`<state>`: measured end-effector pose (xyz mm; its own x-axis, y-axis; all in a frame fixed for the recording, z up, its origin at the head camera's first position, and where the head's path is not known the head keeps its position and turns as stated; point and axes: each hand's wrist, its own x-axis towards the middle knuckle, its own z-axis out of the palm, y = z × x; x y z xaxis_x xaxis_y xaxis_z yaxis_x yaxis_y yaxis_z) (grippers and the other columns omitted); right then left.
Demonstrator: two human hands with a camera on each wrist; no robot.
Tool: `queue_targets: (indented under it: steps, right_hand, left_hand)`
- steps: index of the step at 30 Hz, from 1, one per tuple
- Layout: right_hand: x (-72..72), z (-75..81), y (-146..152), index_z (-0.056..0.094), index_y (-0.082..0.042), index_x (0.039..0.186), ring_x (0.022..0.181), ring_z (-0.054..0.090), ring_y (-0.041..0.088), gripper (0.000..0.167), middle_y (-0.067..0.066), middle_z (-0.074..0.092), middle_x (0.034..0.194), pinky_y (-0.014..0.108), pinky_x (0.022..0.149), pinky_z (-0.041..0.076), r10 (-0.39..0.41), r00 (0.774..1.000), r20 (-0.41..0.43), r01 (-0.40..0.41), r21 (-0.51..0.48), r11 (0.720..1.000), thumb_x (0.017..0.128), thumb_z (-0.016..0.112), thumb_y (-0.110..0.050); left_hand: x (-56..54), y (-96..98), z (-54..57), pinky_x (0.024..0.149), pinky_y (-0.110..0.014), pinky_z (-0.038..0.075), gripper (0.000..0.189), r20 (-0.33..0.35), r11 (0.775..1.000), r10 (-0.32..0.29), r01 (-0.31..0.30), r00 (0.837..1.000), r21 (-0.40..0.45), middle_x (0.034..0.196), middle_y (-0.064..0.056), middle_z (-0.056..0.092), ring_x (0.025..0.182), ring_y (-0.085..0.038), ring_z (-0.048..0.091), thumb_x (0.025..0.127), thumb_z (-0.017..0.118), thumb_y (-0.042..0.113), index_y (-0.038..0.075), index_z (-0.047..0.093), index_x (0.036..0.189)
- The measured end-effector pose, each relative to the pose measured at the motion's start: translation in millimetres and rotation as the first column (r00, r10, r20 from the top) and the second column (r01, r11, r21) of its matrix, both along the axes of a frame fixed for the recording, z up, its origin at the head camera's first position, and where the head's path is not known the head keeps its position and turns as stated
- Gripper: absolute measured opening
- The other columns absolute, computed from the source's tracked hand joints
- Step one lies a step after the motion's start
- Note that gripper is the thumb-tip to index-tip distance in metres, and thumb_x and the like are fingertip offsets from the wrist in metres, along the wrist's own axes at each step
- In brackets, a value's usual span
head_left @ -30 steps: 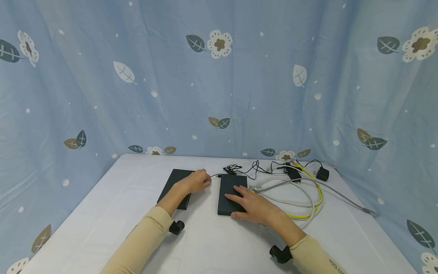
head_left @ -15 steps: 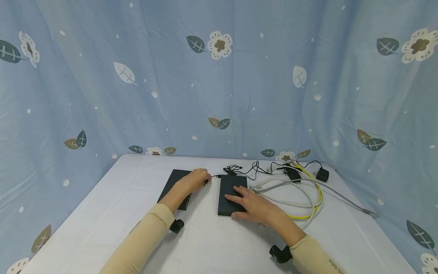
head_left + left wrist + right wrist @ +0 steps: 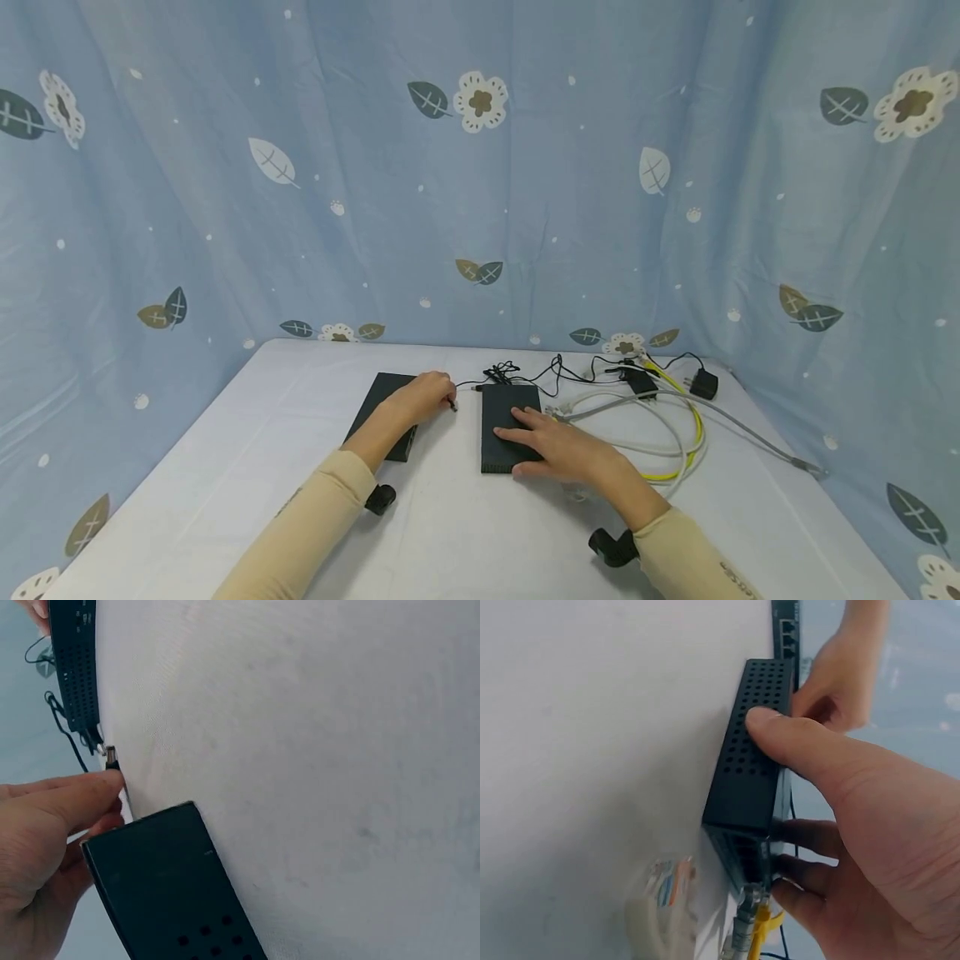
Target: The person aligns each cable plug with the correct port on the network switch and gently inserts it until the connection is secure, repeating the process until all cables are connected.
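Observation:
My left hand [image 3: 426, 397] pinches a small black plug with a metal tip [image 3: 112, 757], from which a thin black cable seems to run. The hand is at the right side of a flat black network switch [image 3: 378, 400], whose corner fills the bottom of the left wrist view. My right hand [image 3: 564, 450] rests with spread fingers on top of a second network switch [image 3: 495, 450]. Its thumb [image 3: 780, 733] presses the perforated near side. Grey and yellow cable plugs [image 3: 750, 919] sit at this switch's port side, and whether they are inserted is hard to tell.
Grey, white and yellow network cables [image 3: 701, 425] loop across the right of the white table [image 3: 465, 533]. Black cords [image 3: 501, 372] lie tangled behind the second switch. A black power adapter [image 3: 704, 383] and another black block [image 3: 640, 383] are at the back right.
The left hand has turned slightly, so the black plug now shows below its fingertips. The right hand has stayed on the second switch, which is nearly unmoved.

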<state>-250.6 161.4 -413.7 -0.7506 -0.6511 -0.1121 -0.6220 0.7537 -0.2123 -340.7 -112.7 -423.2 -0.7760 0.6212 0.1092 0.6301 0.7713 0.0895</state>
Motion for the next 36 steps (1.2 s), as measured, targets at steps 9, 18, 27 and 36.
queue_targets:
  steps: [9,18,27,36]
  right_hand:
    - [0.6,2.3,-9.3,0.046,-0.033,0.147,0.147,0.028,0.04,0.063,0.015,0.03,0.16,0.06,0.111,0.035,-0.073,0.997,0.017,0.073,-0.007,0.997,0.09,0.068,-0.046]
    - [3.3,0.3,-11.9,0.048,-0.032,0.146,0.146,0.027,0.044,0.061,0.015,0.031,0.16,0.063,0.11,0.034,-0.115,0.993,0.015,0.115,-0.039,0.993,0.089,0.07,-0.041]
    - [3.2,1.9,-11.2,0.048,-0.03,0.146,0.146,0.027,0.044,0.061,0.016,0.03,0.16,0.063,0.11,0.034,-0.097,0.995,0.03,0.099,-0.051,0.994,0.09,0.07,-0.041]
    - [2.9,-1.7,-9.7,0.048,-0.028,0.146,0.146,0.026,0.047,0.061,0.019,0.03,0.159,0.064,0.11,0.033,-0.077,0.997,0.016,0.078,-0.079,0.994,0.09,0.069,-0.039]
  left_hand:
    - [12.8,-4.9,-3.2,0.079,-0.032,0.05,0.004,-0.092,0.997,-0.074,0.077,0.993,0.025,0.102,-0.003,0.06,0.089,-0.018,0.053,0.085,0.076,0.016,0.013,0.076,0.089]
    - [26.7,-7.2,-2.0,0.096,-0.037,0.051,0.007,-0.111,0.995,-0.094,0.098,0.989,0.028,0.115,-0.002,0.063,0.103,-0.019,0.057,0.084,0.077,0.02,0.014,0.079,0.087]
    - [41.4,-3.4,9.9,0.089,-0.034,0.052,0.006,-0.139,0.978,-0.207,0.209,0.968,0.0,0.101,0.004,0.071,0.101,-0.017,0.06,0.09,0.072,0.021,0.018,0.076,0.088]
    - [49.1,-5.2,12.4,0.101,-0.051,0.049,0.006,-0.083,0.987,-0.159,0.161,0.984,0.019,0.1,0.002,0.075,0.122,-0.024,0.061,0.09,0.071,0.019,0.017,0.077,0.093]
